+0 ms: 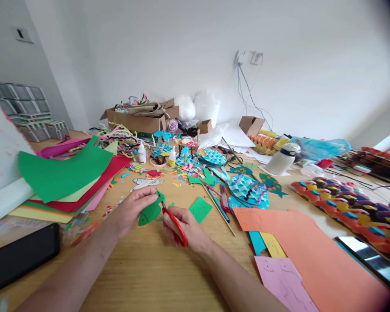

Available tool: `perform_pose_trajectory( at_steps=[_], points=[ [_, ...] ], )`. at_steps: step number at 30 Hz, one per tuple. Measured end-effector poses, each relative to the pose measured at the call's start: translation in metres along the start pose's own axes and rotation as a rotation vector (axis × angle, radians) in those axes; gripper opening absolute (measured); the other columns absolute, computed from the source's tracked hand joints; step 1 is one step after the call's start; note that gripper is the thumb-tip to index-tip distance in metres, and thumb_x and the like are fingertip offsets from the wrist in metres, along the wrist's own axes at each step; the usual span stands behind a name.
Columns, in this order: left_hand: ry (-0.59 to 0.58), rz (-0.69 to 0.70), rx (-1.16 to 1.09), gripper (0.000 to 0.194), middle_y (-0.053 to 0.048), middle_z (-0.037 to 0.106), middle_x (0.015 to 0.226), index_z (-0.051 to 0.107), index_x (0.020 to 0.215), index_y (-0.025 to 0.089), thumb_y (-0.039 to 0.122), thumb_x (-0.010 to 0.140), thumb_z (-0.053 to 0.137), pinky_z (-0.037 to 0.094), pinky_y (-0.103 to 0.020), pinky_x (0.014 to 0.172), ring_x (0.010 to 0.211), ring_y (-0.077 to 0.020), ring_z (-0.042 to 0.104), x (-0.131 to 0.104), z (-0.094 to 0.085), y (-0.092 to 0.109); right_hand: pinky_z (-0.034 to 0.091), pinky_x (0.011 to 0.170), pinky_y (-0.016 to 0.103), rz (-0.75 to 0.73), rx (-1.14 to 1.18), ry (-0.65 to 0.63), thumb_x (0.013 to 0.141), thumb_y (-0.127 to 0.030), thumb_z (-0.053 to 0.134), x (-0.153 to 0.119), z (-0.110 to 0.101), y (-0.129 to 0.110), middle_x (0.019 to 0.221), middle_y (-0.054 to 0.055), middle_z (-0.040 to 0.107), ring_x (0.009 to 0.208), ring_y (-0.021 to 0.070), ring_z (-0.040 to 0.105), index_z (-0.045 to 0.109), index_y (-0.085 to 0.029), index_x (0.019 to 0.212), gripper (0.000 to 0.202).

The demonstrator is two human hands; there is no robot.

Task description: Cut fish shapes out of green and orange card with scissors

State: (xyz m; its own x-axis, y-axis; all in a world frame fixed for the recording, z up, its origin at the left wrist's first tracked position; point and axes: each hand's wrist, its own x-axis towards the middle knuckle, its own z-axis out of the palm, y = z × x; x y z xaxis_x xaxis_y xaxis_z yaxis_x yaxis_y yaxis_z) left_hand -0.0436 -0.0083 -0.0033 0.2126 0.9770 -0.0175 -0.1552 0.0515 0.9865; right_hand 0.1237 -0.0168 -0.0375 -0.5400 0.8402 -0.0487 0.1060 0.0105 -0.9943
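Note:
My left hand (137,203) pinches a green paper fish (150,213) with a drawn eye and gill line, holding it above the wooden table. In my right hand (187,228) is a pair of red-handled scissors (178,227), fingers closed round the handles. The scissor blades lie against the upper right edge of the fish; whether they are parted is hard to see. A green paper rectangle (200,209) with faint pencil lines lies on the table, right of my right hand. Beyond my hands lies a grey paper fish cutout (146,183).
Coloured sheets (65,173) are piled at the left, near a black phone (22,260). Glue bottles (142,152) and paper scraps lie ahead. Orange paper (299,242), a painted egg tray (341,208) and a white bottle (282,159) occupy the right. A cardboard box (134,121) stands behind.

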Motion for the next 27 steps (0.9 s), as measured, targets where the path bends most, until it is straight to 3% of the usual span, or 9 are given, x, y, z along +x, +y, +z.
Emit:
perform_pose_trajectory(
  at_steps=[8,18,27],
  points=[
    [-0.040,-0.045,0.000,0.020,0.005,0.053,0.053,0.056,0.060,0.018,0.031,0.072,0.065,0.030,-0.021,0.050,0.050,-0.0094,0.042,0.000,-0.004,0.001,0.022,0.030,0.016,0.009,0.044,-0.037,0.078,-0.062,0.049,0.000,0.000,-0.001,0.038,-0.007,0.044,0.029,0.0055,0.037,0.047,-0.017,0.067,0.046],
    [-0.066,-0.050,0.027,0.021,0.006,0.043,0.055,0.055,0.061,0.018,0.031,0.072,0.066,0.028,-0.020,0.048,0.051,-0.0087,0.035,0.000,-0.010,0.002,0.024,0.031,0.015,-0.019,0.030,-0.040,0.078,-0.062,0.049,-0.001,-0.001,0.001,0.041,-0.008,0.043,0.031,0.0048,0.038,0.047,-0.017,0.067,0.047],
    [-0.052,-0.071,0.056,0.015,0.004,0.050,0.058,0.060,0.063,0.018,0.030,0.066,0.069,0.032,-0.022,0.052,0.053,-0.0111,0.043,0.001,-0.015,0.004,0.024,0.031,0.016,-0.010,0.013,-0.065,0.079,-0.062,0.048,0.000,-0.001,0.002,0.040,-0.008,0.044,0.030,0.0052,0.039,0.044,-0.018,0.065,0.046]
  ],
)
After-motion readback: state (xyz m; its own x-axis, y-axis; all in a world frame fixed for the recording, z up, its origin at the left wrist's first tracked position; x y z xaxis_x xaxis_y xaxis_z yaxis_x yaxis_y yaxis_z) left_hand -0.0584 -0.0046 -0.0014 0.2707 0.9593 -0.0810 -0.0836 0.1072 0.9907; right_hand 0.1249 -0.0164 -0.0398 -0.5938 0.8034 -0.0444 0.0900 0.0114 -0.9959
